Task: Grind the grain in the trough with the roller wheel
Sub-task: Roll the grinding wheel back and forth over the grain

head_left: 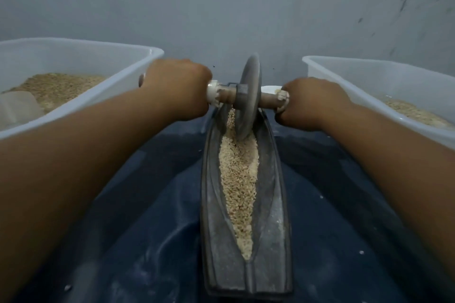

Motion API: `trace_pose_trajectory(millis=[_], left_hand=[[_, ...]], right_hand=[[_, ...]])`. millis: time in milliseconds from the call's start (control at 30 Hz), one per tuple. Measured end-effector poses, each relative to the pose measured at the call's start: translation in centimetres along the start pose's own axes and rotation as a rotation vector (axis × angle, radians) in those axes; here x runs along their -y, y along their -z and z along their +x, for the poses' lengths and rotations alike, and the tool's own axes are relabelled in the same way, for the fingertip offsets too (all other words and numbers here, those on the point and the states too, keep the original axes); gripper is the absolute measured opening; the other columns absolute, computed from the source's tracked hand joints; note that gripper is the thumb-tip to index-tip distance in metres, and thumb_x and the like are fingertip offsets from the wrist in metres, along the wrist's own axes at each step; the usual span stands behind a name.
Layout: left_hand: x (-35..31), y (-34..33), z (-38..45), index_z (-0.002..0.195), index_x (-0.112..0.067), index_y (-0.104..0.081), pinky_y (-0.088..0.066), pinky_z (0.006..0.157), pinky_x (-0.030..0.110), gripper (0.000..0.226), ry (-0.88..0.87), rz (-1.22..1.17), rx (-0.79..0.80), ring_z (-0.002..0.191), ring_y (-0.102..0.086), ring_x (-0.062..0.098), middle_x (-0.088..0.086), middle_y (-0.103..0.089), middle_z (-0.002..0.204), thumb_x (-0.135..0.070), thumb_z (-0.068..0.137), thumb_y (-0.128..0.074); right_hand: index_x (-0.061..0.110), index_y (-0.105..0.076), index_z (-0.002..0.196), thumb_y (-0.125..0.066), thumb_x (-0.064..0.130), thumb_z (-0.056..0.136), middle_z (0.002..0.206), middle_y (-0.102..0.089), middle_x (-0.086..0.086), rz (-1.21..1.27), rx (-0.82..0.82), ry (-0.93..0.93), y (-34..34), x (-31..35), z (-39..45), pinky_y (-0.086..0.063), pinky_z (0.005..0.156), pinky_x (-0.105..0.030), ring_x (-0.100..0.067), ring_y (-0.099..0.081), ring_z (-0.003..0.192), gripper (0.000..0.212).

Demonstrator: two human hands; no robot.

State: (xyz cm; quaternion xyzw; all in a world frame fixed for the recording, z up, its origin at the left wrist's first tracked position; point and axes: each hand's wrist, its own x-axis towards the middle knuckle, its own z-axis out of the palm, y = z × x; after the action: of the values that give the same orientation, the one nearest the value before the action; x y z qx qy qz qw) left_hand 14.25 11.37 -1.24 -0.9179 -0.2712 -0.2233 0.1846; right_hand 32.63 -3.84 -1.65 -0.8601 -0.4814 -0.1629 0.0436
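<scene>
Grain [237, 184] lies in a pale, crumbly heap along the groove of the long grey trough [273, 229], which runs from the near edge away toward the far wall and sits on a dark blue cloth [138, 216] dusted with specks. At the far end of the trough stands the roller wheel [247, 103], a grey disc upright on its edge, its lower rim down in the grain. An axle [227, 94] passes through its hub and sticks out on both sides. The left hand [177, 88] is clenched around the left end of the axle, knuckles up, next to a white collar on the shaft. The right hand [311, 103] grips the right end in the same way, fingers curled under it. Both forearms reach out bare from the near side. To the left stands a translucent white tub [81, 106] holding a mound of brownish grain, with something pale lying at its near side that I cannot make out. To the right stands a second white tub [369, 86] with a thinner layer of grain in its bottom. Behind everything is a plain grey wall [221, 7], marked with dark streaks at the upper right.
</scene>
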Motion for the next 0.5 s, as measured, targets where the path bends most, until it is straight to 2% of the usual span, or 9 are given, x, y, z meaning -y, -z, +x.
trace_pose_trajectory(millis=[167,233,333,400,500], left_hand=[[-0.1,0.1,-1.6,0.066,-0.028,-0.046,-0.038,0.057,0.029,0.015,-0.025,-0.028,0.003,0.059,-0.053,0.021,-0.005,-0.052,0.063,-0.029,0.071,-0.06],[-0.2,0.8,-2.7,0.063,-0.028,-0.04,-0.035,0.056,0.028,0.023,-0.052,-0.007,-0.006,0.057,-0.05,0.019,-0.007,-0.049,0.06,-0.032,0.07,-0.062],[-0.5,2.1,-4.4,0.063,-0.029,-0.038,-0.037,0.055,0.027,0.026,-0.087,0.035,-0.018,0.054,-0.046,0.017,-0.009,-0.042,0.057,-0.035,0.069,-0.062],[-0.7,2.7,-5.3,0.063,-0.029,-0.036,-0.042,0.057,0.028,0.027,-0.076,0.033,0.024,0.055,-0.047,0.016,-0.009,-0.044,0.058,-0.036,0.071,-0.061],[-0.5,3.4,-6.9,0.062,-0.029,-0.036,-0.036,0.053,0.025,0.029,-0.053,0.015,0.063,0.051,-0.042,0.01,-0.009,-0.045,0.057,-0.04,0.071,-0.061]], right_hand=[[0.037,-0.048,0.065,-0.056,0.039,0.061,0.055,-0.046,0.011,0.015,-0.038,0.058,0.0,0.1,-1.9,-0.029,0.047,-0.021,-0.008,-0.043,0.05,0.009],[0.031,-0.046,0.059,-0.056,0.042,0.061,0.055,-0.044,0.011,0.006,0.019,0.059,0.2,0.0,-3.3,-0.027,0.046,-0.021,-0.006,-0.042,0.05,0.015],[0.023,-0.046,0.057,-0.051,0.044,0.058,0.054,-0.051,0.006,0.07,0.123,0.049,0.6,0.3,-5.4,-0.029,0.046,-0.023,-0.011,-0.05,0.052,0.022],[0.023,-0.047,0.059,-0.049,0.046,0.057,0.056,-0.053,0.005,0.097,0.128,0.048,1.5,0.6,-6.8,-0.031,0.047,-0.025,-0.013,-0.052,0.054,0.023],[0.024,-0.049,0.062,-0.054,0.044,0.06,0.059,-0.056,0.006,0.095,0.147,0.056,3.2,1.2,-8.5,-0.036,0.048,-0.027,-0.013,-0.054,0.056,0.021]])
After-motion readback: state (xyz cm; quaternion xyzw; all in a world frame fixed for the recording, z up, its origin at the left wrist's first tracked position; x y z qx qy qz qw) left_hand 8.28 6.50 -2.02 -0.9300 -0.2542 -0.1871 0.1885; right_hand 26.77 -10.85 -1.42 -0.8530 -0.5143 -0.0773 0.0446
